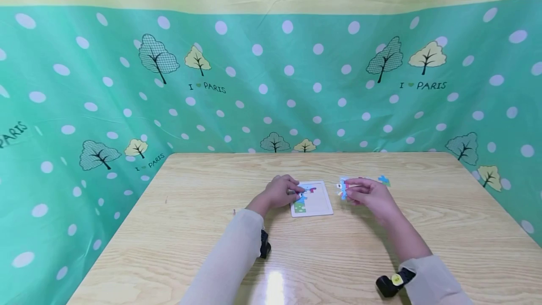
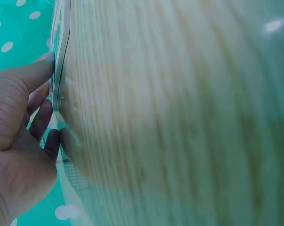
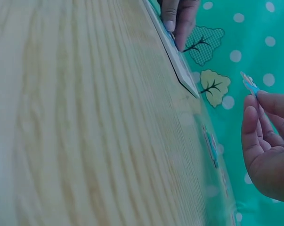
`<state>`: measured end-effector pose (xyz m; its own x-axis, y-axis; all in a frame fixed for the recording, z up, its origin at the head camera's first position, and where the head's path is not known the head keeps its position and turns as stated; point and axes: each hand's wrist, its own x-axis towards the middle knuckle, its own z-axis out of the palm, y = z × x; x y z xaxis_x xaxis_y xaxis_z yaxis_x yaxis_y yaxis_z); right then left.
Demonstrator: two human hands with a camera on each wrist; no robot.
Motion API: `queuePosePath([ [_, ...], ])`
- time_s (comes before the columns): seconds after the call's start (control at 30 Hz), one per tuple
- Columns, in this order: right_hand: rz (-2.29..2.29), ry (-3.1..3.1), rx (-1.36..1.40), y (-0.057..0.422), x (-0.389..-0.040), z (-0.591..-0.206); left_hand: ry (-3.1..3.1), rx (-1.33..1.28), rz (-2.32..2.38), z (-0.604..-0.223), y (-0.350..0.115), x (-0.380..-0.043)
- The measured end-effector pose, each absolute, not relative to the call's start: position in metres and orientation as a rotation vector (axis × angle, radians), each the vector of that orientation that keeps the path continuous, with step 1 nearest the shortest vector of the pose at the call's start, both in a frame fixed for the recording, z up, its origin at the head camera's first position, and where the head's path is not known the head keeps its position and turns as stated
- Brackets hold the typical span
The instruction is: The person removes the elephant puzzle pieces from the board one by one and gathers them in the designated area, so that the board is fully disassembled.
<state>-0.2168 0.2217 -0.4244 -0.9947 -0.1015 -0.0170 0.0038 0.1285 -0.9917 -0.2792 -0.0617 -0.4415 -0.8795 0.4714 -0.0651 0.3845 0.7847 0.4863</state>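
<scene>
A white square puzzle tray lies on the table with a few joined jigsaw pieces, green and blue, along its left side. Over that side is my left hand, its thumb and fingertips resting on the blue pieces. In the left wrist view, the left hand reaches to the edge of the tray. Just right of the tray, my right hand pinches a blue and white jigsaw piece between thumb and fingers. The right wrist view has this piece held above the table.
Beyond the right hand, a loose blue and green jigsaw piece lies on the wooden table. Other loose pieces show near the tray in the right wrist view. A polka-dot curtain hangs behind the table.
</scene>
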Motion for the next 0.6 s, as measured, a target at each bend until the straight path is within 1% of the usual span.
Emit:
queuePosePath([
  [0.6, -1.987, 2.352, -0.048, 0.249, -0.207, -0.421, 2.782, 0.664, 0.716, -0.438, -0.062, -0.277],
])
